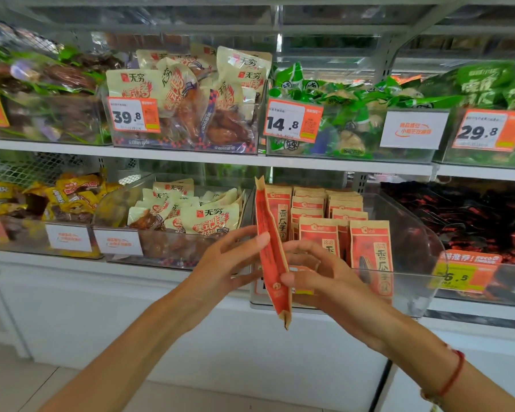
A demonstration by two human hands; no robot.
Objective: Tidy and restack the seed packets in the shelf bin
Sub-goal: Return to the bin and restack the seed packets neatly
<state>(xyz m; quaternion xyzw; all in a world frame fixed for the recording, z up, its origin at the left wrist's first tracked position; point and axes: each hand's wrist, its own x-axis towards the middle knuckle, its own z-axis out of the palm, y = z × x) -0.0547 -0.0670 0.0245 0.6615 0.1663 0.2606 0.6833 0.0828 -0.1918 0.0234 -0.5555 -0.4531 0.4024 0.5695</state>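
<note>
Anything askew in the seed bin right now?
Yes: one seed packet is out of the clear bin, held edge-on between the left hand and right hand. The packets in the bin stand upright in rows.

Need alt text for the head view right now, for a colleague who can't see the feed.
Both hands hold one red-and-tan seed packet edge-on in front of a clear shelf bin: the left hand at its upper part, the right hand lower down. Behind it, matching packets stand upright in rows inside the bin, amid other snack bins with orange price tags.
</note>
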